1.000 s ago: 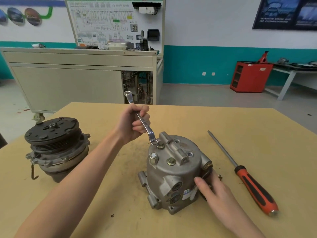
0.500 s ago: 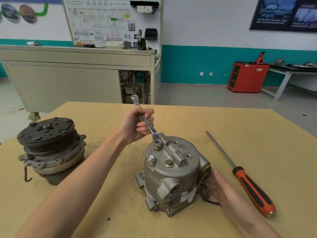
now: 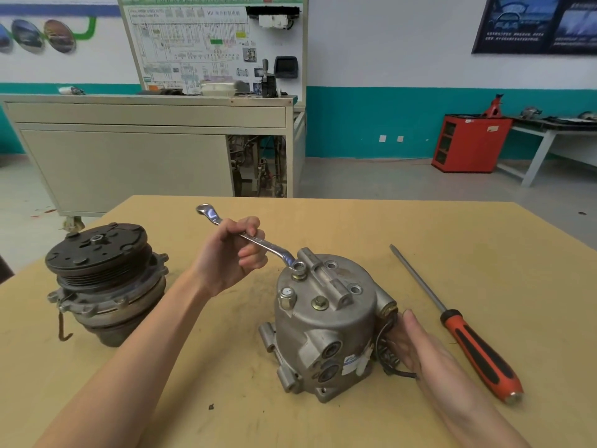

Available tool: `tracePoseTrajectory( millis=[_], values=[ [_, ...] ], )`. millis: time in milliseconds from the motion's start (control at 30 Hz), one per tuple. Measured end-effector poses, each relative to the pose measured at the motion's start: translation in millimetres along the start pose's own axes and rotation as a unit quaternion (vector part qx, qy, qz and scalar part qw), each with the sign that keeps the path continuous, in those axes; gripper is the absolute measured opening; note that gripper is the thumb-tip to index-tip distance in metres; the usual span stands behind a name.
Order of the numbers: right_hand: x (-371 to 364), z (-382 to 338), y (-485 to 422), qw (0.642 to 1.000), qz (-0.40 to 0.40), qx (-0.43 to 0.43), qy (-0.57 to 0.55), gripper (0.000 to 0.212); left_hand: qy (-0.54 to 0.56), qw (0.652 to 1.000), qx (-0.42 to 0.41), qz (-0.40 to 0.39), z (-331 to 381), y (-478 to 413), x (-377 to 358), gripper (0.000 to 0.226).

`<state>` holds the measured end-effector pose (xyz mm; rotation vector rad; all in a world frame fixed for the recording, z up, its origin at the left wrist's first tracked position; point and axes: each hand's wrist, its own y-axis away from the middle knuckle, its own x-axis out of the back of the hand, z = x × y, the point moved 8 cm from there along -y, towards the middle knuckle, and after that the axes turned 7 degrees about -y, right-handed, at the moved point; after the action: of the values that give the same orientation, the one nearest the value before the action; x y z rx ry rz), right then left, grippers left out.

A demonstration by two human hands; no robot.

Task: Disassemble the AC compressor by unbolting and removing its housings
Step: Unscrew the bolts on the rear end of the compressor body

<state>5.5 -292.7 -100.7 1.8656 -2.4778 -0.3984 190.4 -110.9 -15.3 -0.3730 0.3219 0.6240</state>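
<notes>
Grey cast-metal compressor (image 3: 326, 321) stands on end mid counter (image 3: 420, 227), long axis near upright, bolted end cap up, ports facing the camera. Left grip (image 3: 232, 257) curled tight round a ring wrench (image 3: 258, 244), ring seated on the far-left bolt (image 3: 298, 270). Right grip (image 3: 416, 344) flat, fingers straight, against the compressor's right side.

Wrench (image 3: 255, 242) handle swung leftward and lower about the top bolt (image 3: 298, 270), left hand (image 3: 231, 255) carried with it, right hand (image 3: 416, 347) slid from compressor housing (image 3: 326, 324) front to its right side, fingers straight.
</notes>
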Motion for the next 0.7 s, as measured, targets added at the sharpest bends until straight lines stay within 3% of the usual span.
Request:
tracePoseTrajectory(
  millis=[133,267,367,467,533,633,700],
  values=[
    [-0.6,-2.6,0.7,1.0,0.007,0.008,0.009,0.098,-0.068,0.997,-0.013,0.018,16.9,4.6,-2.6,0.013],
    [-0.8,-3.2,2.0,1.0,0.01,0.006,0.021,0.095,-0.067,0.995,0.02,0.068,12.7,0.2,-5.0,0.017],
    [-1.9,-3.2,3.4,1.0,0.004,0.004,0.03,0.092,-0.047,0.988,0.003,0.144,5.0,12.7,-4.8,0.021],
    [-2.6,-4.0,6.1,0.999,-0.003,0.02,0.033,0.087,-0.068,0.963,-0.08,0.249,7.5,55.4,-5.2,0.019],
    [-2.1,-16.5,10.3,0.997,0.015,0.067,0.038,0.073,-0.194,0.92,-0.147,0.306,9.4,95.3,-25.5,0.014],
    [-7.7,-71.1,21.1,0.964,0.039,0.221,0.144,0.044,-0.532,0.758,-0.224,0.304,3.7,122.3,-98.3,0.014],
    [-20.8,-109.5,23.6,0.93,0.027,0.298,0.215,0.029,-0.653,0.673,-0.239,0.253,-8.5,115.0,-137.0,0.022]
  ],
)
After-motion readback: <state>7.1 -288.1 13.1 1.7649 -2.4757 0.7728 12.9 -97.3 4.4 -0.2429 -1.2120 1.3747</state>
